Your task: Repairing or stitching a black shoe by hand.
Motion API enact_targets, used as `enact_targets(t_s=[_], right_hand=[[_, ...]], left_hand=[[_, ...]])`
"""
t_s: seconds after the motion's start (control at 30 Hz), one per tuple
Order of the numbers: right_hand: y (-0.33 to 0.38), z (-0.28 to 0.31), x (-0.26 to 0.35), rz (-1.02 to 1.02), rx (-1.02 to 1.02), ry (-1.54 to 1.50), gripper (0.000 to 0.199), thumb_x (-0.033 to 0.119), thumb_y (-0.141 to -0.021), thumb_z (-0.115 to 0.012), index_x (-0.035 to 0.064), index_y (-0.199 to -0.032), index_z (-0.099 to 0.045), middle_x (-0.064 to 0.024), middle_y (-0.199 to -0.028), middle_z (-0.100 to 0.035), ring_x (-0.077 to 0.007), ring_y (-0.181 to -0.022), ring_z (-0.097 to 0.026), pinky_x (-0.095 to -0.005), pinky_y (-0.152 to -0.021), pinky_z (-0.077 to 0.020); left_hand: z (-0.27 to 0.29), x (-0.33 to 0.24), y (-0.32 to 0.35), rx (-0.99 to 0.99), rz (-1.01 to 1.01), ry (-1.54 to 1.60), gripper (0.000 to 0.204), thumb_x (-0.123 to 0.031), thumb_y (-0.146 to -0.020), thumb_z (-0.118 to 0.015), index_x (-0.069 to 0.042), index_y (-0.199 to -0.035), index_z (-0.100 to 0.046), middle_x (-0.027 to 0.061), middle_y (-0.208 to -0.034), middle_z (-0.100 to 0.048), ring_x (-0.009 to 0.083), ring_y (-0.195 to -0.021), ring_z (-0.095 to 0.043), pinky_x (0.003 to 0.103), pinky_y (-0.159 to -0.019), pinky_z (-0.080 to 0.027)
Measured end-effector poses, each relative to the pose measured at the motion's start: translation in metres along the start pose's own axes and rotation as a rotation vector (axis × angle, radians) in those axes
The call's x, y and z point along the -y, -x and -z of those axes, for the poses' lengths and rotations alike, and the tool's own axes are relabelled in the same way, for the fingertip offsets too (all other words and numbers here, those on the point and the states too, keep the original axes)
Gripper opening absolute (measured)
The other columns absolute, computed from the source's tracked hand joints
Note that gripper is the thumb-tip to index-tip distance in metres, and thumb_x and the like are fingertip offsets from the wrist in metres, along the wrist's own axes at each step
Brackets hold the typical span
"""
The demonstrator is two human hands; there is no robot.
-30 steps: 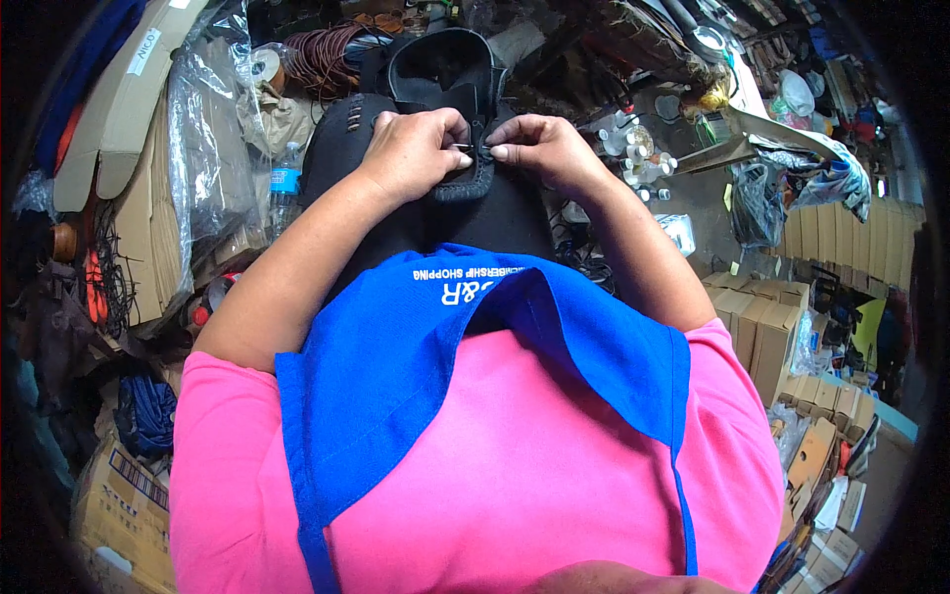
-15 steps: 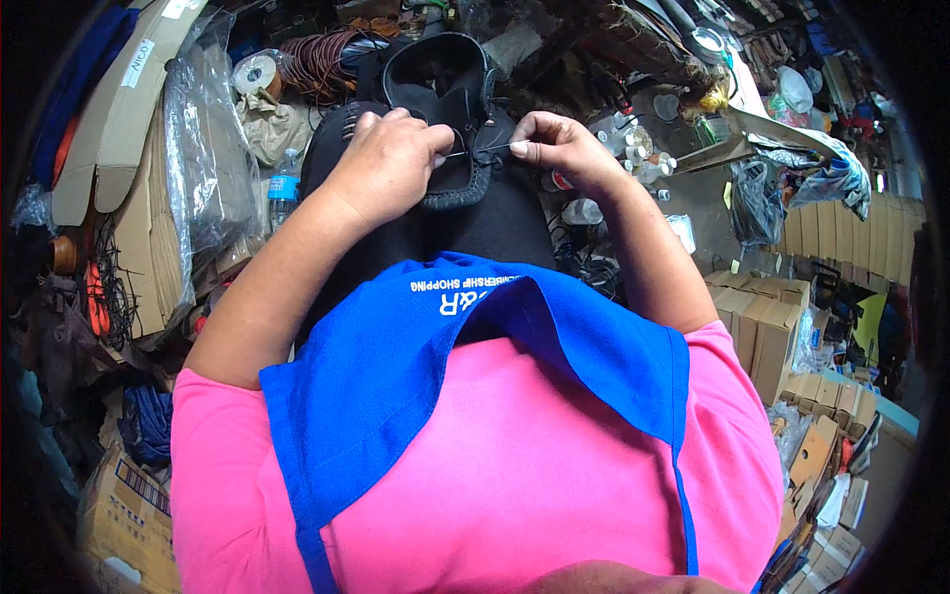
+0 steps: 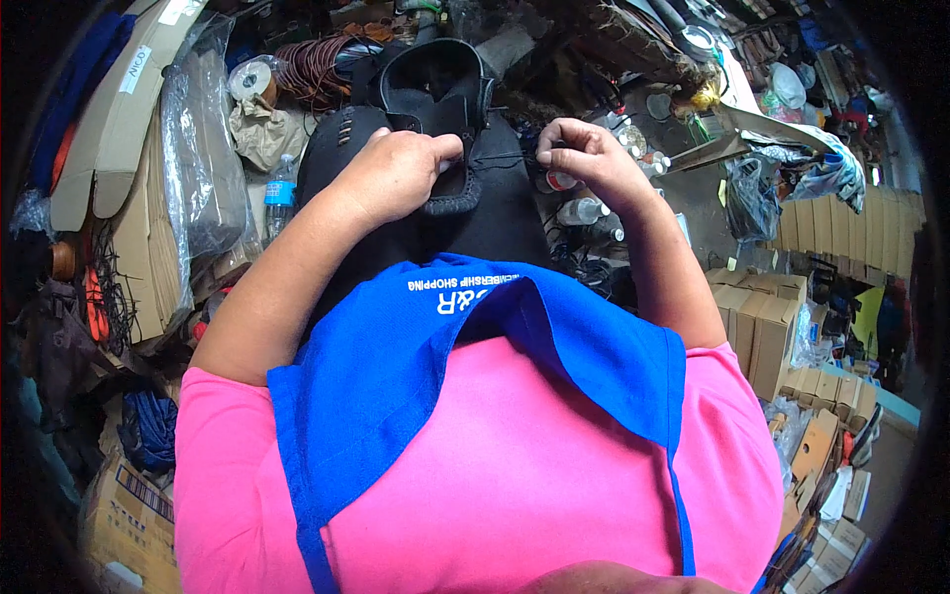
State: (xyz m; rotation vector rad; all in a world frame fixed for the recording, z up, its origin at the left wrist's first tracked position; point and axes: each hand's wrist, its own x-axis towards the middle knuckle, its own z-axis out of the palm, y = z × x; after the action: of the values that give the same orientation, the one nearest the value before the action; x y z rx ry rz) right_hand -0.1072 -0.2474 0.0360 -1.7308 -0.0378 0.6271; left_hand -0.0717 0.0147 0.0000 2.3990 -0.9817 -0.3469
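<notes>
A black leather piece (image 3: 450,117) with a wide rounded opening and a stitched lower rim lies across my dark-clothed lap. My left hand (image 3: 404,176) is closed on the left side of its lower part, thumb on top; its fingertips are hidden. Right of the piece, my right hand (image 3: 586,163) is raised with the fingers curled and thumb and forefinger pinched. A thin dark thread (image 3: 503,156) runs from the leather's right edge toward that pinch. Pale stitches (image 3: 345,127) show on dark material left of the leather.
On the left are a labelled-blue plastic bottle (image 3: 280,203), a spool (image 3: 253,79), coiled brown cord (image 3: 315,71) and plastic-wrapped cardboard (image 3: 205,148). Several clear bottles (image 3: 582,211) lie beyond my right leg. Cardboard boxes (image 3: 757,322) are stacked farther right.
My right hand has moved right and slightly down, away from the leather. My left hand has shifted slightly down, its fingers now more tucked in at the leather.
</notes>
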Motion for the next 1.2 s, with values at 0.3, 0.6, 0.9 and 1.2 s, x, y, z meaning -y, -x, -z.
enact_targets(t_s=[0.3,0.6,0.9,1.2], right_hand=[[0.012,0.018,0.002,-0.031,0.215,-0.083,0.015,0.019,-0.081,-0.065,0.0061,-0.082,-0.058,0.0045,-0.073,-0.054,-0.0046,-0.067,-0.049,-0.0194,-0.062,-0.0393],[-0.028,0.027,0.005,0.110,-0.114,0.097,0.013,0.019,-0.082,-0.062,0.0075,-0.079,-0.056,0.0060,-0.074,-0.050,-0.0043,-0.072,-0.046,-0.0198,-0.068,-0.0363],[-0.019,0.004,-0.002,0.371,-0.538,0.684,0.018,0.020,-0.080,-0.065,0.0061,-0.090,-0.066,-0.0105,-0.088,-0.060,-0.0280,-0.086,-0.060,-0.0376,-0.076,-0.0474],[-0.023,-0.039,0.025,0.564,-0.068,1.557,0.010,0.016,-0.077,-0.057,0.0151,-0.086,-0.060,-0.0038,-0.078,-0.061,-0.0207,-0.088,-0.059,-0.0388,-0.084,-0.0383]], left_hand=[[-0.001,0.001,0.000,0.020,0.020,-0.006,0.012,-0.015,-0.087,-0.050,-0.010,-0.097,-0.056,0.0158,-0.081,-0.063,0.0345,-0.084,-0.061,0.045,-0.075,-0.042],[-0.005,0.001,0.006,-0.067,-0.019,-0.061,0.010,-0.014,-0.086,-0.050,-0.014,-0.093,-0.058,0.0116,-0.078,-0.060,0.0310,-0.085,-0.058,0.042,-0.076,-0.039],[0.000,-0.007,0.010,-0.118,-0.031,-0.203,0.011,-0.011,-0.082,-0.051,-0.014,-0.087,-0.059,0.0102,-0.077,-0.059,0.0279,-0.084,-0.056,0.041,-0.074,-0.035],[-0.005,-0.009,0.012,-0.193,-0.085,-0.258,0.017,-0.007,-0.077,-0.050,-0.014,-0.090,-0.059,0.0030,-0.079,-0.066,0.0248,-0.090,-0.055,0.043,-0.082,-0.035]])
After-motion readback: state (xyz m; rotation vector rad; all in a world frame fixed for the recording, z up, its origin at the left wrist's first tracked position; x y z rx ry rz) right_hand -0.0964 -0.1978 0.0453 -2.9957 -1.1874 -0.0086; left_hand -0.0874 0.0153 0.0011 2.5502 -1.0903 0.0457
